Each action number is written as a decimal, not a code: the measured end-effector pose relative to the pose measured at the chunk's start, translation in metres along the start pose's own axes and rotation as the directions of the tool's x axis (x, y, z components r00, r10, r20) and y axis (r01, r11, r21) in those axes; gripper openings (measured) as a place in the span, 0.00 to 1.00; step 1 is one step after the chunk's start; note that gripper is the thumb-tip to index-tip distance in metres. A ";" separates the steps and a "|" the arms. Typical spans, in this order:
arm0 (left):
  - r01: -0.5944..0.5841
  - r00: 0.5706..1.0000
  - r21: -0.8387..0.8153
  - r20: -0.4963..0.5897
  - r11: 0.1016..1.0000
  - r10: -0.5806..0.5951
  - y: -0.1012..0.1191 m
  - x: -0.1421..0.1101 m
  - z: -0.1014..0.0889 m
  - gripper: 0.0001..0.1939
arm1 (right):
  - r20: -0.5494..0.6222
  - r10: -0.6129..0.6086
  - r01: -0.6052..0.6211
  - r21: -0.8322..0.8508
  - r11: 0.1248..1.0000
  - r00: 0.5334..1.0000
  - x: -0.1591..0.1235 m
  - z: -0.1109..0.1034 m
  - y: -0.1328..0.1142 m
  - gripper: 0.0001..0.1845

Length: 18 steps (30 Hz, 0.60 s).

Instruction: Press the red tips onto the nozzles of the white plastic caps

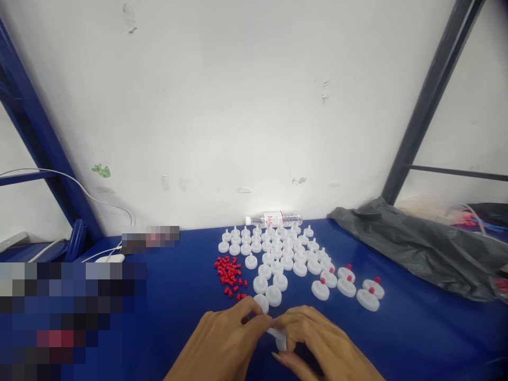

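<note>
Near the front edge of the view, my left hand [228, 338] and my right hand [317, 338] meet fingertip to fingertip. A white plastic nozzle cap [281, 339] is gripped in my right hand, tilted and partly covered by the fingers. My left thumb and forefinger pinch together at its upper end; what lies between them is hidden. Just beyond my hands stand many similar white nozzle caps [273, 296] in a group. A pile of small red tip caps [228, 272] lies left of them. On the right, several white caps with red tips [368, 299] stand apart.
Against the wall lies a clear plastic bottle [273, 219] on the blue table [166, 296]. Grey plastic sheeting [413, 248] covers the right back. White cables [99, 198] run down at the left, by a blue metal post [51, 127]. The left corner is pixelated.
</note>
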<state>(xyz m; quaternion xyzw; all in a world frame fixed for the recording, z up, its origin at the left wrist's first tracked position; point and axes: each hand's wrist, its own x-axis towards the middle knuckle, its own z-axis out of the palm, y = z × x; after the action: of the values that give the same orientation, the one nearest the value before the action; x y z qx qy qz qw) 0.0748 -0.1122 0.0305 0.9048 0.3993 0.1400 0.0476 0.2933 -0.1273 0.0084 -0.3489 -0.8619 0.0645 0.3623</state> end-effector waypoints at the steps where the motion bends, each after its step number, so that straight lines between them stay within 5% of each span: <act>1: -0.015 1.000 -0.016 -0.017 1.000 0.015 0.000 -0.001 -0.001 0.21 | -0.001 -0.007 0.007 0.009 1.000 1.000 -0.001 -0.001 0.000 0.04; 5: -0.038 0.996 -0.046 -0.083 0.998 0.034 0.004 -0.003 -0.006 0.19 | -0.009 -0.014 0.014 0.003 1.000 1.000 -0.007 -0.001 0.003 0.04; 10: -0.089 0.990 -0.046 -0.116 0.995 0.084 0.008 -0.002 -0.007 0.17 | -0.007 0.047 -0.047 -0.023 0.999 0.999 -0.008 -0.001 0.002 0.15; 18: -0.007 1.000 0.165 0.019 0.986 0.004 0.010 0.003 0.006 0.12 | 0.088 0.120 -0.127 0.083 0.988 0.989 -0.009 0.000 0.004 0.11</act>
<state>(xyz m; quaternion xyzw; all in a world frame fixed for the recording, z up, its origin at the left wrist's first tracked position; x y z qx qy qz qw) 0.0859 -0.1164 0.0274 0.9080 0.4064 0.0983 -0.0244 0.3002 -0.1300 0.0015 -0.3823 -0.8492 0.1390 0.3368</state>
